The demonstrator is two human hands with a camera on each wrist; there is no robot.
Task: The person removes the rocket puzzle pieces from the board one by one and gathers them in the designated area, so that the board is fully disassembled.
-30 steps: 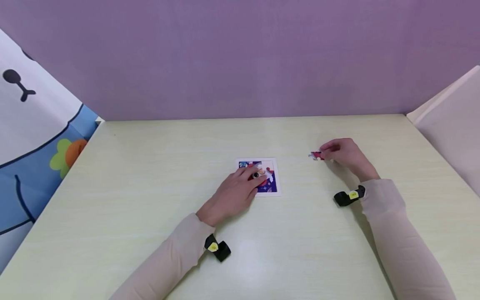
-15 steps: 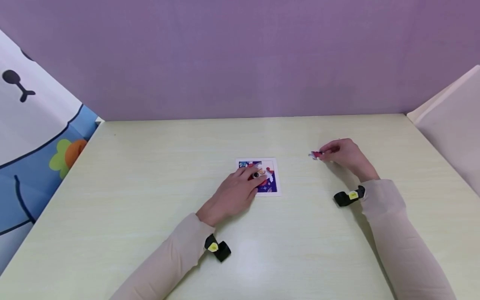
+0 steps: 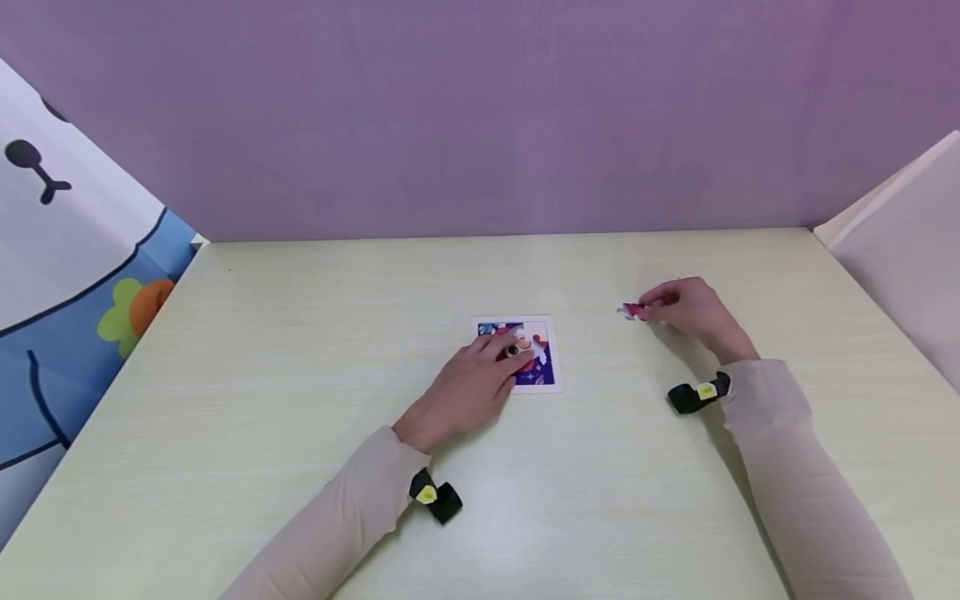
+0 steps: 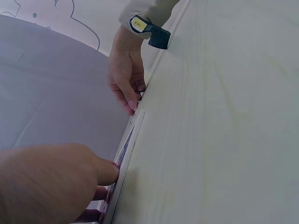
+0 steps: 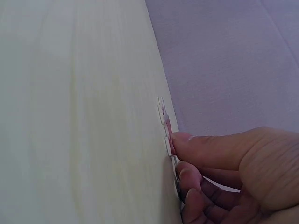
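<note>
We are partway through a small jigsaw on the pale wooden table [image 3: 300,467]: the puzzle board [image 3: 546,377] lies flat near the middle, with most of its picture already filled in as far as the head view shows. Our left hand [image 3: 465,390] rests on the near left part of the board, fingers fairly straight and pressing down on it, holding nothing; the left wrist view shows those fingers lying along the board's edge. Our right hand [image 3: 688,307] is well apart to the right, its thumb and fingertips curled round a loose puzzle piece [image 3: 632,311], red and white, which lies at the table surface or barely off it. The right wrist view shows the thumb on top of the piece [image 5: 164,122] and the fingers tucked under its edge, so we judge that we are picking this piece up. The next move, as we see it, calls for a firm pinch, a clean lift, and a carry leftward to the board, turning the piece so its tabs match whatever gap is left. Which gap that is we cannot tell, since our left hand covers part of the picture.
</note>
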